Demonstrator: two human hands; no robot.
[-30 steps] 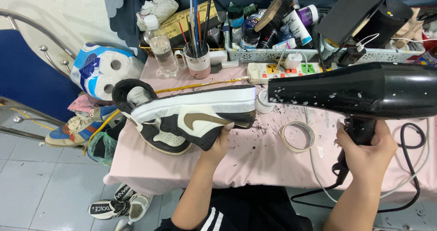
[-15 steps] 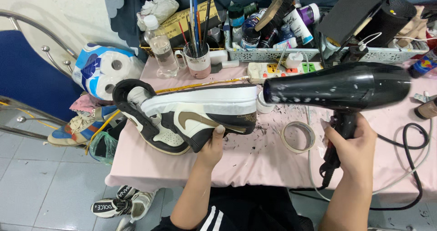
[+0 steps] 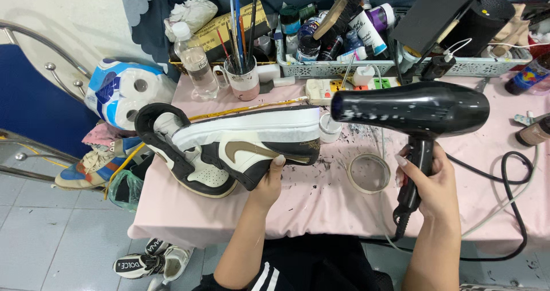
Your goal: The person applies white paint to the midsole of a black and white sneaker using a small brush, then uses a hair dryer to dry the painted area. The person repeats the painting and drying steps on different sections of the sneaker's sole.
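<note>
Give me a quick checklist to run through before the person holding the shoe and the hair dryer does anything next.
1. Shoe grip: left hand holds the high-top sneaker from below, sole turned up. Ok.
2. Dryer grip: right hand is wrapped around the handle of the black hair dryer. Ok.
3. Aim: the nozzle points at the toe end of the sneaker. Ok.
4. Dryer running: cannot tell.
5. Cord: the black cable loops loosely over the pink tablecloth near the table edge and might snag. Not ok.
6. Nearby clutter: a tape roll lies just under the dryer. Ok, but close.
</note>
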